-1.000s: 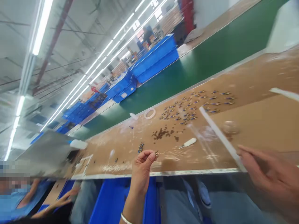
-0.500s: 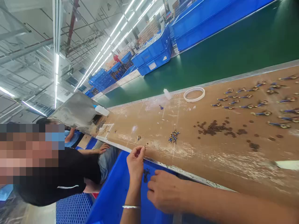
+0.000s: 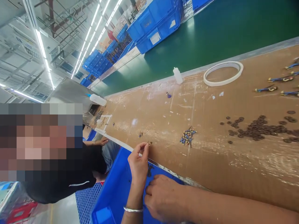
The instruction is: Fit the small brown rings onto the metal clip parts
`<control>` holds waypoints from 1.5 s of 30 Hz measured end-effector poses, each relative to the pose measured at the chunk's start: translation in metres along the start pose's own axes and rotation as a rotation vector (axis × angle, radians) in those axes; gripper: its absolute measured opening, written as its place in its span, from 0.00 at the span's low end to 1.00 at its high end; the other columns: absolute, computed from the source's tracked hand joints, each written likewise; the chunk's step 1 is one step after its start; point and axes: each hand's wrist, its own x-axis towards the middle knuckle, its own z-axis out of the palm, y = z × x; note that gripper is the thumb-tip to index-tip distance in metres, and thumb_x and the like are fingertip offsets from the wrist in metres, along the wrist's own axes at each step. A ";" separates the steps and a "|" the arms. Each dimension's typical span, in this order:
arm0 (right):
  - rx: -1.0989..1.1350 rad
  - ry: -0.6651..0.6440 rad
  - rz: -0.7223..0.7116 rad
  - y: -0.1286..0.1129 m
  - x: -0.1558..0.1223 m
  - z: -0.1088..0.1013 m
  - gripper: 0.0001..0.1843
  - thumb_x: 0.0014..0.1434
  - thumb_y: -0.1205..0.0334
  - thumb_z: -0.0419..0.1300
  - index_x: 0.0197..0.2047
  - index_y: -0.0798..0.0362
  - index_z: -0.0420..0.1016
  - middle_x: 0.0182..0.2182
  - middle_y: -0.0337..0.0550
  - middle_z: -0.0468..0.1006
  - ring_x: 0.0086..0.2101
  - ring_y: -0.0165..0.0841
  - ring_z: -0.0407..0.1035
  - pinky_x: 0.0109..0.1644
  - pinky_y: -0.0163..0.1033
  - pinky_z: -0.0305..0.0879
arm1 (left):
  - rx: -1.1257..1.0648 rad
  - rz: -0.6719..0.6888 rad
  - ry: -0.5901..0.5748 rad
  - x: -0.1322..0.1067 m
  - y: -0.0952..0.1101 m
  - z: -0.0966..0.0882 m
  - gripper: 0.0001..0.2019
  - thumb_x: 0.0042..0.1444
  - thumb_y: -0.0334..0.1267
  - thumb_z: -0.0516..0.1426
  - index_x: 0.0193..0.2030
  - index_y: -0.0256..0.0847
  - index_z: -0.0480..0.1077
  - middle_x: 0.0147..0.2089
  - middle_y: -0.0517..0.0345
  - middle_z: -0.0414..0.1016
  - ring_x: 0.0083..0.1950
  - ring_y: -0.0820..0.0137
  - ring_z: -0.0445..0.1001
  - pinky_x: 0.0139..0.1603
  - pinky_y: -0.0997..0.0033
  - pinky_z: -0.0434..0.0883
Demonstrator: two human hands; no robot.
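My left hand (image 3: pixel 138 163) is raised at the near edge of the brown table (image 3: pixel 210 161), thumb and forefinger pinched on a tiny brass part (image 3: pixel 149 143). A bangle circles its wrist. My right hand (image 3: pixel 163 197) is lower, reaching down into a blue crate (image 3: pixel 112 193) by the table edge; its fingertips are curled out of sight among small dark parts (image 3: pixel 149 170). A small heap of blue and gold pieces (image 3: pixel 187 136) lies on the table just right of my left hand.
A pile of brown washers (image 3: pixel 259 129), a white tape ring (image 3: pixel 223 73), a small white bottle (image 3: pixel 177 75) and blue-wired parts (image 3: pixel 275 85) lie on the table. A green conveyor (image 3: pixel 210 40) runs behind it, with blue crates (image 3: pixel 158 25) beyond. A person in black (image 3: pixel 60 174) sits to my left.
The view has swung left and down. My right hand came off the table's right side and went down into the blue crate. My left hand kept its pinch on the small part.
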 end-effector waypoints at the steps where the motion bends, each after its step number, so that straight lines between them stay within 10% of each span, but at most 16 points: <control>1: 0.007 -0.015 0.010 0.000 0.000 0.000 0.08 0.61 0.61 0.59 0.37 0.56 0.77 0.33 0.44 0.82 0.31 0.36 0.75 0.31 0.42 0.60 | 0.015 0.012 -0.002 0.001 0.000 0.001 0.09 0.55 0.43 0.60 0.33 0.41 0.77 0.33 0.59 0.80 0.36 0.68 0.76 0.39 0.74 0.68; 45: 0.054 -0.043 0.012 0.003 -0.001 -0.009 0.08 0.59 0.62 0.59 0.37 0.55 0.78 0.33 0.44 0.82 0.32 0.38 0.75 0.29 0.41 0.61 | 0.253 -0.004 -0.071 0.015 0.023 0.001 0.10 0.51 0.44 0.60 0.27 0.41 0.77 0.23 0.60 0.77 0.27 0.70 0.73 0.30 0.74 0.66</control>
